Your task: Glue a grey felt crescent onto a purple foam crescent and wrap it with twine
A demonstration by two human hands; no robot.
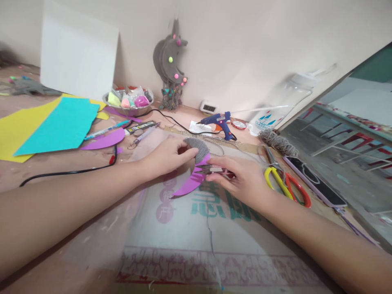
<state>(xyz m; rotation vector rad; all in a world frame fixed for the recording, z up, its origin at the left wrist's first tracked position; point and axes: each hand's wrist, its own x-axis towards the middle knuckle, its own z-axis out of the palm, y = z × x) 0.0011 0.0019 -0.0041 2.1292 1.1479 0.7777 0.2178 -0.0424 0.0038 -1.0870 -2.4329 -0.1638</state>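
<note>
My left hand (pixel 167 157) pinches a purple crescent-shaped cutout (pixel 191 183), its upper part wrapped in grey twine (pixel 197 148), and holds it against the printed plastic sheet (pixel 190 228). My right hand (pixel 241 177) is closed on a small pair of scissors (pixel 211 168) whose blades touch the crescent's inner edge, which shows several snipped notches.
A blue glue gun (pixel 219 121) with its black cord (pixel 70 171), a twine ball (pixel 277 142), yellow and red scissors (pixel 286 185) and a phone (pixel 315 179) lie right. Yellow paper (pixel 12 134), teal paper (pixel 59 126), pens (pixel 105 130), a bowl (pixel 128 101) and a hanging grey moon (pixel 171 65) stand left and behind.
</note>
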